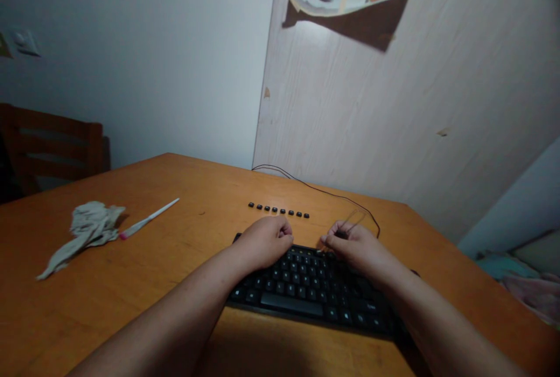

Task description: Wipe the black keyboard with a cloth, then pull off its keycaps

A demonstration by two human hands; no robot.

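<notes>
A black keyboard lies on the wooden table in front of me, slightly turned. Along its top row, small yellowish spots show where keycaps are off. My left hand rests over the keyboard's upper left part, its fingers curled in; whether anything is inside them is hidden. My right hand is closed around a wire keycap puller, whose thin wire loops point up and away from the keys. The fingertips of this hand are just above the top row. Behind the keyboard, several loose black keycaps stand in a line.
A crumpled pale cloth lies on the left of the table, beside a white brush-like stick with a pink end. A black cable runs along the back right. A wooden chair stands at far left.
</notes>
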